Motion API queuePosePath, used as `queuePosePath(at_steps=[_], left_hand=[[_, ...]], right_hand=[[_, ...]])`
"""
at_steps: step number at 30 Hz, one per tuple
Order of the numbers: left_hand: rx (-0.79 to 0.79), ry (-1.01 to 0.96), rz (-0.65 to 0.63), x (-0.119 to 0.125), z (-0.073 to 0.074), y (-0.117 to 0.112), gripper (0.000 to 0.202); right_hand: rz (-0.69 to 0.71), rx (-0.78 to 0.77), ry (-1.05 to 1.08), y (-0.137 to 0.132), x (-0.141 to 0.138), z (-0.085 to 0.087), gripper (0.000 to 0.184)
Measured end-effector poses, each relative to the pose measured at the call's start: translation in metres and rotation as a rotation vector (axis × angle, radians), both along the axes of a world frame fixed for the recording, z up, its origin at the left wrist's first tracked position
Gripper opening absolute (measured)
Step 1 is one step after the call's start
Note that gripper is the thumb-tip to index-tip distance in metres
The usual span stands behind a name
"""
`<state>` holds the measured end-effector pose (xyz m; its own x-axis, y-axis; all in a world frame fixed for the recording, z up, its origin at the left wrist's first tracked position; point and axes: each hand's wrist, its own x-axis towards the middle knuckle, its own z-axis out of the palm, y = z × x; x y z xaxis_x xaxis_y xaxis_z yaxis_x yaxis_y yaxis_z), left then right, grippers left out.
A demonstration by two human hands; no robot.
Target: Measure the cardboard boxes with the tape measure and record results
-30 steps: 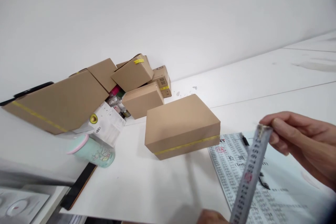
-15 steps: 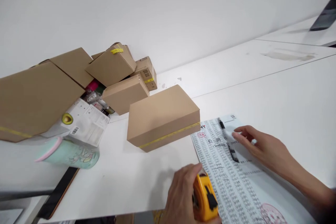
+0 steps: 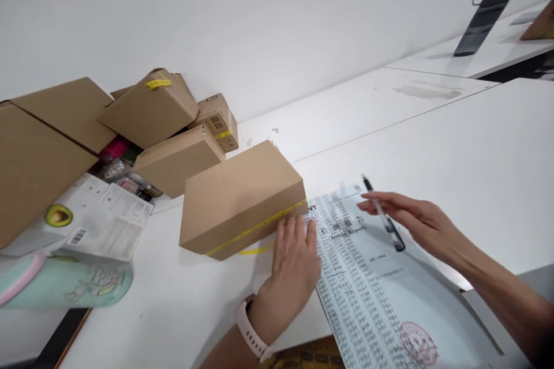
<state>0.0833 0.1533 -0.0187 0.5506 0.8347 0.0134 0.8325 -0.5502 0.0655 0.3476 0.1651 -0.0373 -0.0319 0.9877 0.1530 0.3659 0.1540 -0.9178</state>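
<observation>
My left hand (image 3: 294, 265), with a pale pink band on its wrist, is against the near side of a closed brown cardboard box (image 3: 242, 196). Its fingers cover most of a tape measure; only a bit of the orange case (image 3: 306, 238) shows by the fingertips. A yellow strip (image 3: 256, 250) runs out along the box's lower edge on the left. Over a printed report (image 3: 359, 277), my right hand (image 3: 419, 222) holds a clear pen with black ends (image 3: 383, 213), tilted, between its fingers. The thumb's exact grip is hidden.
Several cardboard boxes (image 3: 151, 109) are piled at the back left beside a white package with an avocado picture (image 3: 104, 213). A mint-green tumbler (image 3: 95, 285) lies at lower left. A dark bottle (image 3: 482, 23) stands on the far right table.
My left hand has carried the tape measure up and left to the box. The pen now sits across my right fingers, lifted from the report. The view has swung to the right.
</observation>
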Motion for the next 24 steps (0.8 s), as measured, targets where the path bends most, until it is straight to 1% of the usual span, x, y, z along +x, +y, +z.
queuePosePath(at_steps=[2,4,5,6,7,8,9,12,13,14,15,17,19,21,24], left_hand=[[-0.020,-0.080,-0.147,0.015,-0.006,-0.012,0.062],[-0.088,-0.173,-0.299,0.030,-0.013,-0.023,0.074],[-0.134,-0.199,-0.345,0.037,-0.017,-0.027,0.081],[-0.180,-0.211,-0.367,0.042,-0.019,-0.028,0.088],[-0.220,-0.213,-0.371,0.047,-0.022,-0.028,0.092],[-0.254,-0.211,-0.366,0.051,-0.024,-0.026,0.094],[-0.279,-0.213,-0.362,0.054,-0.026,-0.023,0.095],[-0.303,-0.247,-0.351,0.058,-0.031,-0.014,0.099],[-0.301,-0.262,-0.347,0.059,-0.033,-0.012,0.102],[-0.301,-0.277,-0.342,0.059,-0.034,-0.011,0.104],[-0.305,-0.291,-0.338,0.060,-0.036,-0.011,0.105],[-0.321,-0.315,-0.335,0.060,-0.038,-0.011,0.104],[-0.333,-0.337,-0.330,0.060,-0.039,-0.012,0.103],[-0.342,-0.357,-0.323,0.060,-0.039,-0.012,0.103],[-0.387,-0.385,-0.312,0.059,-0.038,-0.011,0.099]], right_hand=[[-0.064,0.046,0.054,-0.008,0.007,0.007,0.034],[-0.223,0.109,-0.003,-0.013,0.006,0.011,0.028],[-0.326,0.126,-0.037,-0.014,0.003,0.011,0.022],[-0.416,0.126,-0.058,-0.014,-0.001,0.010,0.022],[-0.472,0.113,-0.052,-0.013,-0.006,0.009,0.029],[-0.480,0.086,-0.009,-0.010,-0.010,0.006,0.035],[-0.437,0.050,0.069,-0.006,-0.013,0.003,0.039],[-0.155,-0.087,0.349,0.009,-0.022,-0.008,0.054],[-0.096,-0.146,0.408,0.015,-0.024,-0.011,0.055],[-0.069,-0.199,0.435,0.021,-0.025,-0.013,0.054],[-0.073,-0.229,0.436,0.027,-0.027,-0.016,0.050],[-0.120,-0.225,0.396,0.038,-0.029,-0.020,0.038],[-0.150,-0.177,0.331,0.046,-0.030,-0.023,0.037],[-0.127,-0.149,0.260,0.050,-0.029,-0.027,0.036],[-0.043,-0.179,0.169,0.053,-0.025,-0.034,0.035]])
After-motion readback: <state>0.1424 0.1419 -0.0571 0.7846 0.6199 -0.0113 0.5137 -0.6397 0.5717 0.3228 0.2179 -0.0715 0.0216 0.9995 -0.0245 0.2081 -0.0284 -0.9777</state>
